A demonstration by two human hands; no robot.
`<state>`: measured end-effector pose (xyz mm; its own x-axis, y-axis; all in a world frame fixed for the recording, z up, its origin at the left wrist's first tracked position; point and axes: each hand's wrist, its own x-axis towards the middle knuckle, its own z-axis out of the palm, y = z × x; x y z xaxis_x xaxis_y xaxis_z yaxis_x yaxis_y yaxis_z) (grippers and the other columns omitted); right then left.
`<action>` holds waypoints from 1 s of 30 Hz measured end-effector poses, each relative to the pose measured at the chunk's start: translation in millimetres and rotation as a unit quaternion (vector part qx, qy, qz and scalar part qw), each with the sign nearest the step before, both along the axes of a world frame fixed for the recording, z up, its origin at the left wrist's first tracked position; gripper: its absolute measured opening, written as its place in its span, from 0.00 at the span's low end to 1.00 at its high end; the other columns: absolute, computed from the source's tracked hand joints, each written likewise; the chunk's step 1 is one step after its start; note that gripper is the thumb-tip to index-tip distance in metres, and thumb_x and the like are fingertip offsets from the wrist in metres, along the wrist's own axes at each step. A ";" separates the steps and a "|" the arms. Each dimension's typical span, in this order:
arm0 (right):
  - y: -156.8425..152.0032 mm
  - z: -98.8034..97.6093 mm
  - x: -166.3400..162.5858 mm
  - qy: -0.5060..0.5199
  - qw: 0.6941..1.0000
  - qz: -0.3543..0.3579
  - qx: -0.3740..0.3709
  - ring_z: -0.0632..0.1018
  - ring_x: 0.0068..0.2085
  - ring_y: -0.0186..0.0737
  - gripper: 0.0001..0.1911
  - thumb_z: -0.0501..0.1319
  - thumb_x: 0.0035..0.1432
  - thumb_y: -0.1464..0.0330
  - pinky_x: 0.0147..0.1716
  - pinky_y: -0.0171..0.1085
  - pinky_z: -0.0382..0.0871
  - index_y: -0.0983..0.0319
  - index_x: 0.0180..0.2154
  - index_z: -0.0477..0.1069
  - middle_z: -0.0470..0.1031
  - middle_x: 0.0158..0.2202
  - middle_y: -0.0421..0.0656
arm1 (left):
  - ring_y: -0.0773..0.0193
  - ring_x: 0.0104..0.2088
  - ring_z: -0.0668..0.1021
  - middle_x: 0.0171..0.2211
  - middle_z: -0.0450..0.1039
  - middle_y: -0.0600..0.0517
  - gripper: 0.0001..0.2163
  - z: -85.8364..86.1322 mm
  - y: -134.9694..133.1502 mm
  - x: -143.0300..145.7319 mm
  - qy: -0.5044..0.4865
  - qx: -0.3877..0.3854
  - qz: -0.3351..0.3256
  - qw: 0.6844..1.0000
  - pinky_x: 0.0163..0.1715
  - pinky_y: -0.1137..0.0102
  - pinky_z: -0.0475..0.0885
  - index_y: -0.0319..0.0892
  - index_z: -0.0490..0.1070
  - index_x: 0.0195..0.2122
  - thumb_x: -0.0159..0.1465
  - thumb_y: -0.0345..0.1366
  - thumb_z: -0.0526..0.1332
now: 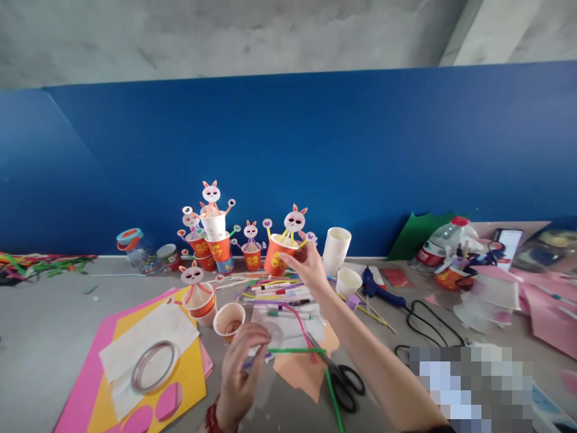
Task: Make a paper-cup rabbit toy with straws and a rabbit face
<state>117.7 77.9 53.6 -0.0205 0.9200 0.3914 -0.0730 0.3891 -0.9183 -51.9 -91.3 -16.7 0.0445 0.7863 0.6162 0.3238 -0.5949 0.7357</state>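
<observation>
My right hand [306,263] is closed on the side of a red paper cup [273,255] and holds it up near the back of the table. Yellow pipe-cleaner limbs and a white rabbit face [294,222] stick up from that cup. Lower down, my left hand [243,367] hovers over the table with its fingers curved and apart, nothing visible in them. An upright paper cup [229,319] stands just beyond it. To its left is another rabbit cup [201,299] with pinkish-orange limbs. More rabbit cups [220,249] are grouped at the back, some stacked.
Markers [282,293] and pipe cleaners lie mid-table. Black scissors [345,385] rest on orange paper. A blue glue gun [381,290] with its cord, white cups [337,249] and a plastic bottle [444,240] are on the right. Tape [153,367] lies on coloured sheets at left.
</observation>
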 end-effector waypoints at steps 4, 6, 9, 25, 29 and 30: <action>48.3 12.9 -25.8 -0.074 0.994 -0.061 0.060 0.81 0.45 0.50 0.46 0.71 0.48 0.58 0.46 0.48 0.76 0.59 0.64 0.54 0.77 0.48 0.49 | 0.58 0.42 0.76 0.37 0.75 0.47 0.08 -1.8 0.0 6.8 0.010 -0.002 -0.064 0.998 0.42 0.64 0.72 0.43 0.71 0.41 0.66 0.25 0.56; 66.9 15.8 -36.6 -0.097 0.989 -0.082 0.076 0.81 0.45 0.50 0.45 0.70 0.49 0.57 0.45 0.47 0.77 0.60 0.64 0.54 0.77 0.47 0.49 | 0.59 0.39 0.76 0.34 0.75 0.48 0.07 -5.2 1.8 9.9 0.010 -0.001 -0.087 0.996 0.40 0.65 0.72 0.43 0.71 0.40 0.66 0.25 0.56; 85.9 16.7 -51.5 -0.106 0.987 -0.091 0.084 0.80 0.46 0.50 0.43 0.70 0.48 0.57 0.45 0.47 0.76 0.60 0.62 0.55 0.76 0.49 0.49 | 0.60 0.36 0.76 0.32 0.75 0.47 0.07 -9.3 4.4 13.3 0.016 0.000 -0.103 0.995 0.38 0.66 0.71 0.43 0.71 0.38 0.65 0.26 0.56; 109.5 -21.5 -77.1 -0.169 0.979 -0.077 0.084 0.77 0.52 0.51 0.40 0.69 0.49 0.58 0.49 0.47 0.72 0.60 0.60 0.57 0.72 0.52 0.50 | 0.62 0.28 0.77 0.24 0.77 0.47 0.09 -41.2 17.7 23.6 0.040 0.055 -0.155 0.986 0.31 0.70 0.72 0.43 0.72 0.31 0.67 0.37 0.56; 109.8 -25.4 -79.5 -0.175 0.979 -0.063 0.083 0.77 0.51 0.51 0.40 0.69 0.50 0.60 0.47 0.47 0.73 0.60 0.61 0.56 0.72 0.53 0.51 | 0.62 0.28 0.77 0.23 0.77 0.47 0.10 -43.0 18.6 21.6 0.056 0.050 -0.156 0.985 0.31 0.70 0.72 0.43 0.71 0.30 0.67 0.37 0.56; 109.4 -25.9 -80.0 -0.175 0.979 -0.059 0.084 0.78 0.51 0.50 0.40 0.69 0.50 0.60 0.47 0.46 0.73 0.60 0.61 0.56 0.72 0.53 0.51 | 0.62 0.28 0.77 0.23 0.77 0.47 0.10 -43.8 19.0 21.1 0.064 0.049 -0.157 0.984 0.31 0.70 0.72 0.43 0.71 0.30 0.67 0.37 0.55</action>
<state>37.8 187.3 27.7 -0.0778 0.8470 0.5258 0.2901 0.5238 -0.8009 -30.8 -72.3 -60.5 0.3586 0.6585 0.6616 0.1983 -0.7463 0.6354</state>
